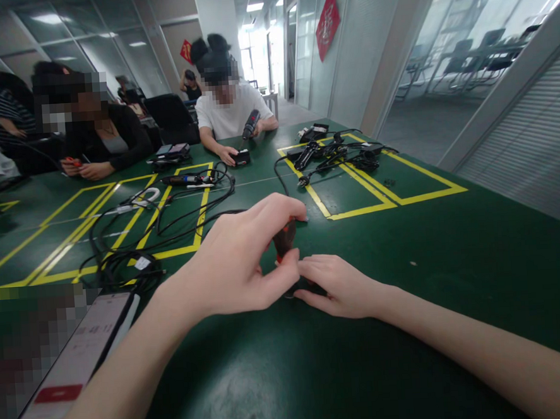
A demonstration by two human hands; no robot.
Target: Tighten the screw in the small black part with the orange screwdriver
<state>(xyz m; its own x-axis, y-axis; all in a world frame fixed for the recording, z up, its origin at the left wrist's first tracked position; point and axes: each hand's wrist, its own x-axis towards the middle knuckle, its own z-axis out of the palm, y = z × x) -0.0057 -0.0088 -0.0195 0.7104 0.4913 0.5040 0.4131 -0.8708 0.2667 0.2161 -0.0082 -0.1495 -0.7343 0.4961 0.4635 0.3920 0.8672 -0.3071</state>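
Observation:
My left hand [238,262] is curled around a small dark tool with red trim [285,237], thumb and fingers pinching it just above the green table [453,249]. My right hand [339,285] lies low on the table right beside it, fingertips pressed on a small dark part [313,288] under the tool. Most of the tool is hidden by my left fingers.
A phone [76,364] lies at the near left. A tangle of black cables [135,256] sits on yellow taped boxes. More tools and chargers [333,152] lie far right. Two people sit across the table; one holds a drill [251,124].

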